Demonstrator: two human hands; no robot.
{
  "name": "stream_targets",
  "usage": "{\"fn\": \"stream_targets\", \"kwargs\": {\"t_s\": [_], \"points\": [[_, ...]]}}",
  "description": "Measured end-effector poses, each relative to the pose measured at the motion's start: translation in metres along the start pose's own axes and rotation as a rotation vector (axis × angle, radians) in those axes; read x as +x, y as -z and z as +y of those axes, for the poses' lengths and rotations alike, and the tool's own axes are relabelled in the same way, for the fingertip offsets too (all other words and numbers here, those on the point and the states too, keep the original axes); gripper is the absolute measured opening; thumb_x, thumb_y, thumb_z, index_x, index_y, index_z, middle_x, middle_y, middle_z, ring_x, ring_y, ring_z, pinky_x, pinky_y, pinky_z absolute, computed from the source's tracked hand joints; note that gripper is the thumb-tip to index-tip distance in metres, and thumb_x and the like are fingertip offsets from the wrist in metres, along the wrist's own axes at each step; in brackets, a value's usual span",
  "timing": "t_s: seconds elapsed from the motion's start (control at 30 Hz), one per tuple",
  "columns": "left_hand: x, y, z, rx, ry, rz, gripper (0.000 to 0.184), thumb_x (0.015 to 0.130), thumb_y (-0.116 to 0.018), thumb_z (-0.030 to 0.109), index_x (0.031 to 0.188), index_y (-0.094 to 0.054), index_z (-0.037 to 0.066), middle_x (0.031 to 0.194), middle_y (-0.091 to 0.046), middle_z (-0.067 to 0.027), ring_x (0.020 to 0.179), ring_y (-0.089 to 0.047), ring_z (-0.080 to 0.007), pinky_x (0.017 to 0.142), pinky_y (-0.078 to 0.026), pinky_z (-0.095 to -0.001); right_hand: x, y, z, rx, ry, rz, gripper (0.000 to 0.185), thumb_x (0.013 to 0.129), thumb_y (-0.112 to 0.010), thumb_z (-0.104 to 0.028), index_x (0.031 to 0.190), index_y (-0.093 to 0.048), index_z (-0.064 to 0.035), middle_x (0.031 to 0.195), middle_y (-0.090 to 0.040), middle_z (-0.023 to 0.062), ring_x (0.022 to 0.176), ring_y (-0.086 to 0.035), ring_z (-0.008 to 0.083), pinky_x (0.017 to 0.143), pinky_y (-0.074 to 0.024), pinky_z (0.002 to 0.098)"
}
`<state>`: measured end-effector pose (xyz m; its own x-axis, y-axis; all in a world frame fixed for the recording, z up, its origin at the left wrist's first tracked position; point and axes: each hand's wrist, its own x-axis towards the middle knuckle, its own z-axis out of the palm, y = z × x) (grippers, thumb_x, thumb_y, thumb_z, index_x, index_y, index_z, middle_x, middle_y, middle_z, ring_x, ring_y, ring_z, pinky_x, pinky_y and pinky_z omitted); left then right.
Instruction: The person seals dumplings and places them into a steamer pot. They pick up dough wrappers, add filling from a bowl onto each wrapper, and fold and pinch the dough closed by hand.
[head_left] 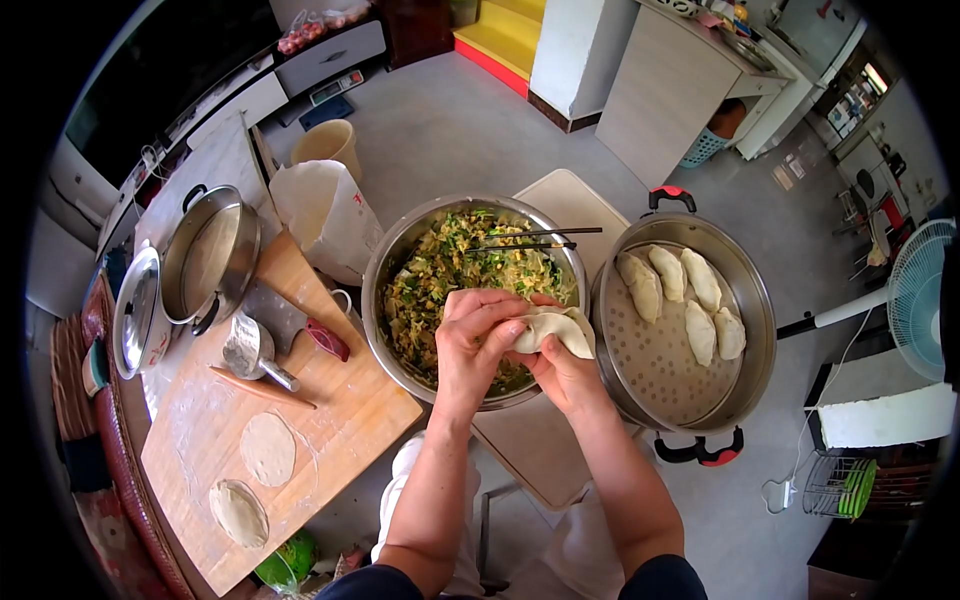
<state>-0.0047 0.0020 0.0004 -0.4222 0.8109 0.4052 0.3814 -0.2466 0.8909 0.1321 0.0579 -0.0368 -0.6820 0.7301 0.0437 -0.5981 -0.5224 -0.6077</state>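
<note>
Over the near right rim of a steel bowl (pixel 400 378) full of chopped green and yellow filling, both hands pinch a folded dumpling (pixel 555 330). My left hand (pixel 478 335) grips its left end, fingers curled over it. My right hand (pixel 568 372) holds it from below and the right, thumb against the dough. Black chopsticks (pixel 540 240) rest across the bowl. To the right, a steamer pot (pixel 760 340) holds several shaped dumplings (pixel 670 275) on its perforated tray. A flat dough round (pixel 268 449) and a folded dumpling (pixel 239 513) lie on the wooden board.
On the wooden board (pixel 350 430) at left are a rolling pin (pixel 262 388), a metal scoop (pixel 245 345) and a scraper (pixel 275 315). Behind stand an empty pan (pixel 210 255), a glass lid (pixel 138 312) and a flour bag (pixel 325 215). A fan (pixel 920 300) is at far right.
</note>
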Motion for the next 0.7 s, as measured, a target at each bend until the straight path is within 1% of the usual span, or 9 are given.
{"fn": "stream_targets", "kwargs": {"t_s": [0.23,0.33,0.43,0.47,0.5,0.53,0.6,0.67,0.7], "points": [[-0.001,-0.003,-0.003,0.079,-0.011,-0.016,0.019,0.078,-0.079,0.014,0.094,-0.077,0.005,0.094,-0.068,-0.005,0.104,-0.054,-0.0219,0.093,-0.042,-0.0352,-0.001,0.003,0.004,-0.031,-0.006,0.004,0.061,0.087,-0.078,-0.021,0.137,-0.044,-0.0086,0.124,-0.057,0.007,0.116,-0.059,0.0212,0.097,-0.0545,0.0427],[0.001,-0.002,-0.009,0.069,-0.092,-0.063,0.025,0.081,-0.073,0.012,0.106,-0.075,0.007,0.105,-0.066,-0.0062,0.11,-0.054,-0.0226,0.095,-0.044,-0.036,-0.003,0.009,0.006,-0.04,0.005,0.01,0.058,0.089,-0.076,-0.019,0.137,-0.045,-0.0083,0.125,-0.057,0.0078,0.116,-0.06,0.0219,0.096,-0.0555,0.0425],[0.006,0.005,0.003,-0.396,0.107,0.035,0.031,0.091,-0.061,0.008,0.121,-0.066,0.006,0.123,-0.06,-0.0072,0.118,-0.052,-0.0205,0.099,-0.043,-0.0353,-0.002,0.009,-0.002,-0.017,0.02,0.003,0.055,0.09,-0.074,-0.017,0.137,-0.045,-0.0081,0.129,-0.057,0.0104,0.118,-0.06,0.0237,0.095,-0.0564,0.0424],[0.006,0.015,-0.009,-0.433,0.166,-0.007,0.034,0.097,-0.05,0.006,0.13,-0.058,0.003,0.134,-0.053,-0.0065,0.121,-0.051,-0.0188,0.101,-0.043,-0.034,-0.001,0.007,-0.006,-0.004,0.024,0.003,0.055,0.091,-0.073,-0.017,0.137,-0.046,-0.0079,0.131,-0.056,0.0114,0.119,-0.06,0.0244,0.095,-0.0566,0.0424],[0.004,0.022,-0.018,-0.509,0.236,-0.04,0.032,0.097,-0.05,0.005,0.129,-0.059,0.002,0.131,-0.054,-0.0058,0.121,-0.051,-0.0182,0.1,-0.043,-0.0334,-0.001,0.006,-0.01,-0.008,0.036,-0.018,0.053,0.092,-0.072,-0.017,0.137,-0.046,-0.0074,0.136,-0.055,0.0143,0.122,-0.058,0.026,0.095,-0.0567,0.0417],[0.001,0.028,-0.026,-0.584,0.307,-0.072,0.031,0.097,-0.051,0.004,0.127,-0.06,0.002,0.128,-0.055,-0.0052,0.12,-0.051,-0.0176,0.099,-0.044,-0.0328,-0.001,0.006,-0.011,-0.005,0.041,-0.012,0.054,0.092,-0.072,-0.017,0.137,-0.046,-0.0074,0.136,-0.054,0.0145,0.122,-0.058,0.026,0.095,-0.0568,0.0413],[-0.004,0.033,-0.037,-0.671,0.436,-0.164,0.034,0.094,-0.054,-0.003,0.128,-0.06,0.0,0.119,-0.058,-0.0042,0.108,-0.057,-0.0147,0.094,-0.046,-0.0292,0.002,0.006,-0.011,-0.002,0.047,-0.008,0.054,0.091,-0.072,-0.017,0.138,-0.046,-0.0074,0.136,-0.054,0.0149,0.122,-0.058,0.0259,0.095,-0.0569,0.0405],[-0.006,0.03,-0.035,-0.798,0.419,-0.16,0.036,0.093,-0.057,-0.002,0.129,-0.06,0.0,0.115,-0.059,-0.0037,0.106,-0.058,-0.0142,0.093,-0.047,-0.0291,0.005,0.001,-0.012,-0.007,0.032,-0.036,0.056,0.09,-0.073,-0.02,0.138,-0.045,-0.0077,0.136,-0.055,0.0145,0.123,-0.058,0.0262,0.095,-0.0573,0.0408],[-0.007,0.03,-0.04,-0.762,0.365,-0.176,0.043,0.093,-0.067,0.009,0.133,-0.057,0.001,0.119,-0.065,-0.0054,0.111,-0.061,-0.0173,0.098,-0.047,-0.033,0.006,-0.001,-0.012,-0.009,0.025,-0.042,0.057,0.09,-0.074,-0.021,0.138,-0.045,-0.0078,0.135,-0.055,0.0143,0.123,-0.058,0.0263,0.095,-0.0573,0.0412]]}}
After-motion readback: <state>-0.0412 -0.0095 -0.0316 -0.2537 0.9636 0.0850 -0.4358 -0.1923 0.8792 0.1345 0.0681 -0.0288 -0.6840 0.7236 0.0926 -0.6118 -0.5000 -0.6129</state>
